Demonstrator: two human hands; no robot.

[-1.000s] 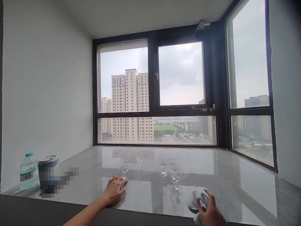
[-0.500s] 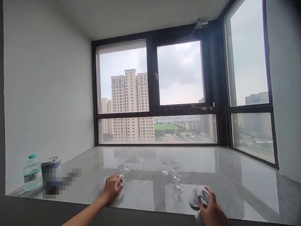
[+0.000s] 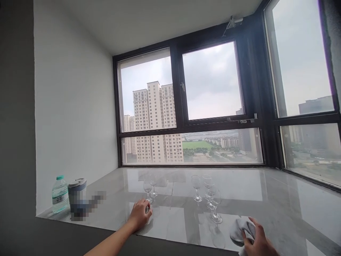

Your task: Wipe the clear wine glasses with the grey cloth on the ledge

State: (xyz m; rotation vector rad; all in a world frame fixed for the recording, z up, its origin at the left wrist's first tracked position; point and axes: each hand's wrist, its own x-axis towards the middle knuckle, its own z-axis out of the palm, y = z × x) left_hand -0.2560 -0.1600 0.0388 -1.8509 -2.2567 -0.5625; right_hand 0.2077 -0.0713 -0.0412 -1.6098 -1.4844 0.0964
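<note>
My left hand (image 3: 140,214) rests on a glossy marble sill (image 3: 266,206), fingers curled at the foot of a clear wine glass (image 3: 147,188); a second glass (image 3: 153,187) stands just behind it. To the right stand three more wine glasses: one (image 3: 196,185) at the back, another (image 3: 207,185) beside it, the nearest (image 3: 214,203) in front. My right hand (image 3: 259,241) at the bottom edge grips a crumpled white cloth (image 3: 241,229) lying on the sill.
A water bottle (image 3: 60,194) with a green cap and a grey lidded jug (image 3: 77,193) stand at the left end by the white wall. Dark-framed windows (image 3: 181,106) close the back and right of the sill. The sill's dark front edge (image 3: 80,236) runs along the bottom.
The view has shifted left, so everything sits further right in frame. My left hand stays at the foot of the left glass; my right hand still holds the cloth.
</note>
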